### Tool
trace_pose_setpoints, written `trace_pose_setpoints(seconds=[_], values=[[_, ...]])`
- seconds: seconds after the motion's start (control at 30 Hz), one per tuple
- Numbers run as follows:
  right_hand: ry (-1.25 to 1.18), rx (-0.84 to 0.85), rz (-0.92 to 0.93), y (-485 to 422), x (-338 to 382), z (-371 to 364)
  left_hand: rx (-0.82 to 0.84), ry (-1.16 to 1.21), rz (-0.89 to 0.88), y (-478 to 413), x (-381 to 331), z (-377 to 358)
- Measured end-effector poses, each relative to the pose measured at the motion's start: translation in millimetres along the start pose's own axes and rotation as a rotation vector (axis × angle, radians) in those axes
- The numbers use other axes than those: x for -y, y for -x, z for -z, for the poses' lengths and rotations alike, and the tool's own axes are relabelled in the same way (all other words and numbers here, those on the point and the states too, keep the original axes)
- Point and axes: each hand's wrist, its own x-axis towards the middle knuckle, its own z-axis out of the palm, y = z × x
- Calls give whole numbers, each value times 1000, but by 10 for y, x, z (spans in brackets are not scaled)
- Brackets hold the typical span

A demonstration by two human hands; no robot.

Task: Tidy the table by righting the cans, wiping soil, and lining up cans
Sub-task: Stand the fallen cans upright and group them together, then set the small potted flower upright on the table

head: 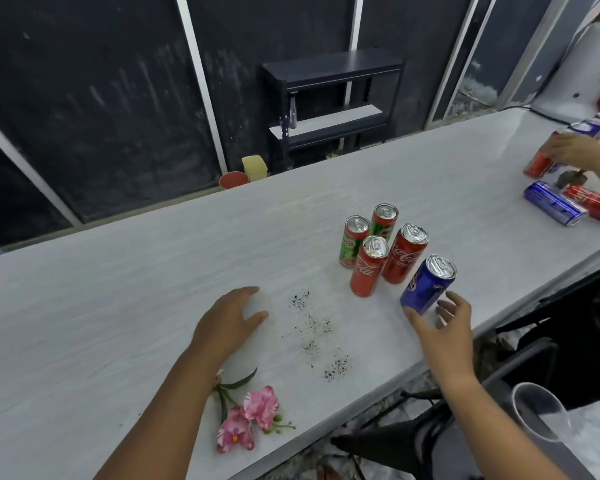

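Several cans stand upright in a cluster on the white table [118, 299]: two green cans [354, 241], two red cans [368, 268] and a blue can [426, 285] nearest the front edge. My right hand [440, 327] is open just below the blue can, fingers spread around its base, apart from it. Palm down on the table lies my left hand [232, 320], holding nothing, left of dark soil specks [314, 336] scattered between my hands.
A pink flower sprig [246, 415] lies near the front edge by my left forearm. At the far right another person's hand [575, 148] holds a red can, with a blue can [553, 202] and a red can [594, 202] lying on their sides. A clear plastic cup [541, 415] sits lower right.
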Motion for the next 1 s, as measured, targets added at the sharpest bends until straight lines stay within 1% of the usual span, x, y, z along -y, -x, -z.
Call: trace_pose_setpoints(seconds=[0.07, 0.13, 0.2, 0.3, 0.4, 0.47, 0.57, 0.73, 0.9, 1.0], values=[[38, -52, 21, 198, -47, -22, -94, 75, 15, 118, 69, 121], [87, -37, 85, 399, -52, -90, -196, 170, 31, 287, 195, 244], [101, 62, 161, 575, -2, -212, -288, 230, 72, 482, 380, 358], [135, 282, 245, 796, 151, -457, -384, 228, 159, 800, 736, 474], [133, 497, 312, 955, 337, -776, -403, 174, 237, 1109, 1140, 503], [133, 633, 365, 1055, 459, -995, -410, 144, 254, 1286, 1412, 467], [145, 853, 409, 1207, 644, -1294, -408, 74, 244, 1468, 1729, 417], [236, 1155, 506, 1361, 935, -1760, -461, 111, 202, 1573, 1916, 374], [434, 1358, 583, 1388, 1009, -2107, -503, 106, 174, 1581, 1935, 327], [474, 1384, 628, 1397, 974, -2210, -510, 99, 167, 1582, 1947, 308]])
